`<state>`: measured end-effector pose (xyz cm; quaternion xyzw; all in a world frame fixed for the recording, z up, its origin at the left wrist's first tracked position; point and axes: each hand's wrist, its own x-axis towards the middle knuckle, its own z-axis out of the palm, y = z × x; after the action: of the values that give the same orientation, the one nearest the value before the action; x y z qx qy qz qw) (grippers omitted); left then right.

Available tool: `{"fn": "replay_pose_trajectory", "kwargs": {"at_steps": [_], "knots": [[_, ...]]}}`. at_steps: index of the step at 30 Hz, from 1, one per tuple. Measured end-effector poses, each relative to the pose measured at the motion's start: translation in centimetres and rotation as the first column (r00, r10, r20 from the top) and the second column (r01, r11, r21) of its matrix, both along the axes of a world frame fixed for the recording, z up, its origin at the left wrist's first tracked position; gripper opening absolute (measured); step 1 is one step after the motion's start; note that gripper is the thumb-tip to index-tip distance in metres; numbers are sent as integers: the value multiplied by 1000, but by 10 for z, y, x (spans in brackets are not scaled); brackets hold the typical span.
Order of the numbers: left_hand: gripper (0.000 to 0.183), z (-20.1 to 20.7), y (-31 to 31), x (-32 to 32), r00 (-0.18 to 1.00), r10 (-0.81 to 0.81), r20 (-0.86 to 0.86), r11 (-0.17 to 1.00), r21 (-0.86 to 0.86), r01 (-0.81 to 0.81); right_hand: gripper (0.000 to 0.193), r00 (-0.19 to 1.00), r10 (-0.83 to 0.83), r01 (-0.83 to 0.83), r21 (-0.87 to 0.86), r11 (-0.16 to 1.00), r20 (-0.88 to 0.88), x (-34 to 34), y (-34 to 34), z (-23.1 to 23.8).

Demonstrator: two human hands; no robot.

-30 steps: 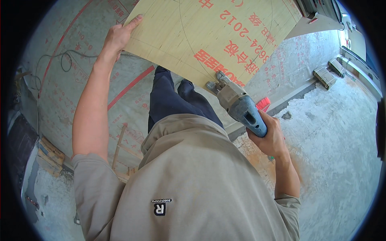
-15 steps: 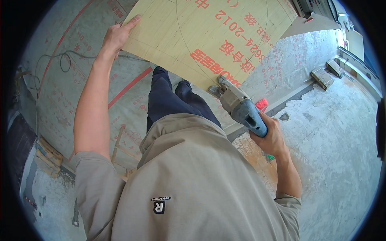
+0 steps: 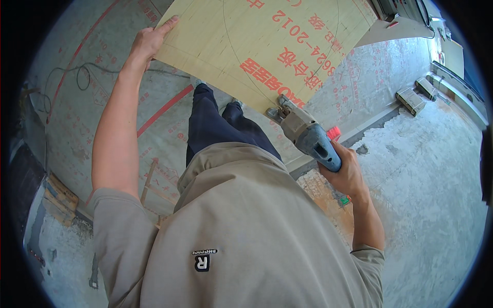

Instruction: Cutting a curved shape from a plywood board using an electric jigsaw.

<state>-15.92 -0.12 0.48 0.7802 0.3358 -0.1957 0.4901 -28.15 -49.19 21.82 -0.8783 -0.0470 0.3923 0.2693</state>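
A pale yellow plywood board (image 3: 246,46) with red print and thin curved pencil lines spans the upper middle of the view. My left hand (image 3: 149,45) grips its left corner, thumb on top and fingers underneath. In my right hand (image 3: 343,167) is a worn blue and grey jigsaw (image 3: 310,134), held by its rear handle. The front of the jigsaw rests at the board's near right corner, close to where a curved line meets the edge. Its blade is hidden from me.
Protective sheeting (image 3: 118,97) with red print covers the floor on the left, with a loose dark cable (image 3: 84,72) on it. Bare concrete (image 3: 411,169) lies to the right. Two block-like packs (image 3: 411,101) sit by the right wall. A red brush-like thing (image 3: 334,133) is behind the jigsaw.
The board and jigsaw have shifted very slightly left in view. Both hands keep their grip, and the jigsaw stays at the same corner of the board.
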Motion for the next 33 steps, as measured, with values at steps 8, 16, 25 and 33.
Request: {"fn": "replay_pose_trajectory", "kwargs": {"at_steps": [8,16,25,33], "knots": [[81,-8,4,0,1000,-10,-13,1000,-18,9,26,1000,8,-8,-29,1000,3,1,10,1],[80,2,1,0,1000,-6,2,998,-66,6,24,1000,-12,12,-16,1000,-11,5,18,3],[81,-2,4,0,1000,-11,-28,1000,-27,10,24,1000,6,-6,-26,1000,-26,8,21,4],[79,12,-5,-2,999,-30,18,999,-37,31,22,999,-12,11,-10,1000,-30,9,25,3]]}}
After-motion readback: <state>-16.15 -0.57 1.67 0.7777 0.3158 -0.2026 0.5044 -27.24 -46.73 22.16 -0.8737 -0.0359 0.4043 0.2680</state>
